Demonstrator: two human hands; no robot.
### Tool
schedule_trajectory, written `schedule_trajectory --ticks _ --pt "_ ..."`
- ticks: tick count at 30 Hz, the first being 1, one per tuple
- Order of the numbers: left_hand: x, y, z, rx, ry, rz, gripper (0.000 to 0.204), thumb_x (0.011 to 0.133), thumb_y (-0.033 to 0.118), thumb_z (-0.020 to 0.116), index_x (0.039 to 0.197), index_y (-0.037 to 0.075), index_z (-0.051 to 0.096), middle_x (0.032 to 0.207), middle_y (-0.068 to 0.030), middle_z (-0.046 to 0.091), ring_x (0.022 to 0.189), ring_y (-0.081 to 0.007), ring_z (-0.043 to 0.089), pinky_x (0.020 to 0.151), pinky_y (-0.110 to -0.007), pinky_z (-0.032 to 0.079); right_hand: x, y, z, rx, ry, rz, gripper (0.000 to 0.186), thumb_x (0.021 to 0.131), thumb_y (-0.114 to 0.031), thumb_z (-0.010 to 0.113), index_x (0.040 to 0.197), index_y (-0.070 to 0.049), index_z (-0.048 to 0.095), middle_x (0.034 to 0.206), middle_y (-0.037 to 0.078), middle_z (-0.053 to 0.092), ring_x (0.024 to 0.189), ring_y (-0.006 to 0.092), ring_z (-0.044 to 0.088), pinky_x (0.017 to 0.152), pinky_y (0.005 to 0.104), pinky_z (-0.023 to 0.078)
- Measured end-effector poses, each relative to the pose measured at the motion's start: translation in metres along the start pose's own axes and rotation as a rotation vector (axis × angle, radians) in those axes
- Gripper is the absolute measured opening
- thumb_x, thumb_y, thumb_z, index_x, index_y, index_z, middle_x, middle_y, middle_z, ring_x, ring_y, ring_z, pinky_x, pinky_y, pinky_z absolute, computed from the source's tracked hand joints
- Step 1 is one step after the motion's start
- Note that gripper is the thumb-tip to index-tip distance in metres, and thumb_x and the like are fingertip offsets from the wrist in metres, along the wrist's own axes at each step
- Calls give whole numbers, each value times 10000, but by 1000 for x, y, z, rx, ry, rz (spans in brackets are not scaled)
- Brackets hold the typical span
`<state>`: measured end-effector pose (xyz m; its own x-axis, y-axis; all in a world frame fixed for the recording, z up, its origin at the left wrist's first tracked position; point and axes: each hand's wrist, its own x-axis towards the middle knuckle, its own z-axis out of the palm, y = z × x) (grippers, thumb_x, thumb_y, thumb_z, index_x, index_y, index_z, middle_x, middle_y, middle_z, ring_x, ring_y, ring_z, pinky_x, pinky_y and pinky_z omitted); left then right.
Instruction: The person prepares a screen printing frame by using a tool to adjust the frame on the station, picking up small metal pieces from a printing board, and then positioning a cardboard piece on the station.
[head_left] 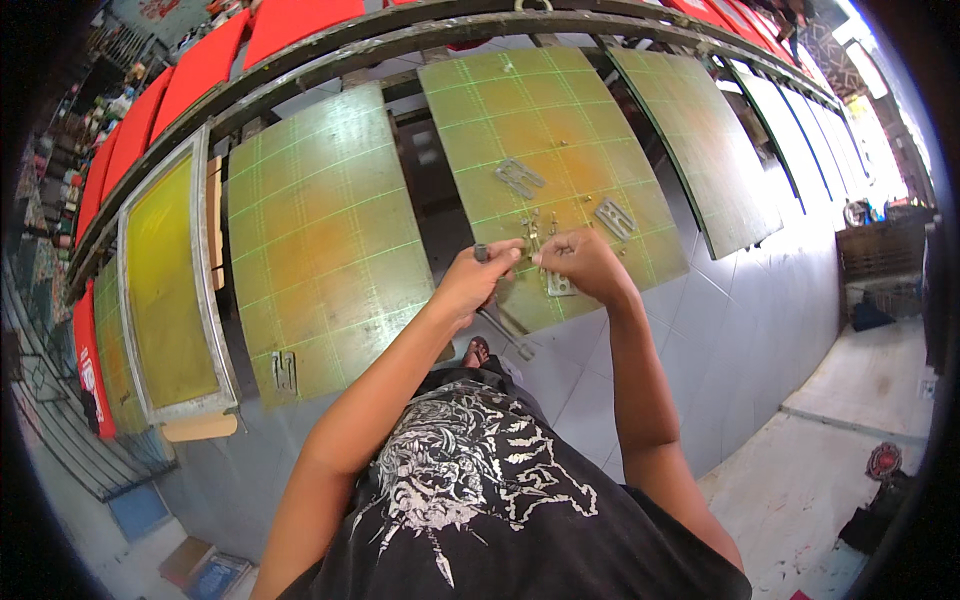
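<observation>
My left hand [478, 283] is closed round a socket wrench [507, 334]. Its dark cylindrical end shows above the fingers, and its metal shaft slants down past the palm. Close beside it, my right hand [582, 262] has its fingertips pinched together over the board, and whatever they hold is too small to make out. Small brass-coloured screws or bolts [533, 226] lie in a loose pile just beyond the fingertips. Slotted metal plates, one at the upper left [520, 177] and one at the right [614, 218], rest around the pile. Another metal plate [560, 284] is partly covered by my right hand.
Green-lined boards stand in a row: the work board [550, 110], one at left [320, 190] and one at right [700, 150]. A framed yellow screen [172, 280] leans far left. Two metal hinge-like pieces [284, 372] lie on the left board. Red panels [200, 75] line the back.
</observation>
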<state>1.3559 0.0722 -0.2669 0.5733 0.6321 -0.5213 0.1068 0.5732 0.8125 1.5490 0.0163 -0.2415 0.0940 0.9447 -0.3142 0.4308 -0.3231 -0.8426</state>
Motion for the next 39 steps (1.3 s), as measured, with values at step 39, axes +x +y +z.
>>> schedule_trajectory --ticks 39 --pt "-596 -227 -313 -891 870 717 146 902 100 612 1023 19 617 673 55 491 430 4 285 367 -182 196 -243 -257 623 265 -893 -435 118 878 -113 627 873 -1 663 784 3 636 730 60 541 650 230 437"
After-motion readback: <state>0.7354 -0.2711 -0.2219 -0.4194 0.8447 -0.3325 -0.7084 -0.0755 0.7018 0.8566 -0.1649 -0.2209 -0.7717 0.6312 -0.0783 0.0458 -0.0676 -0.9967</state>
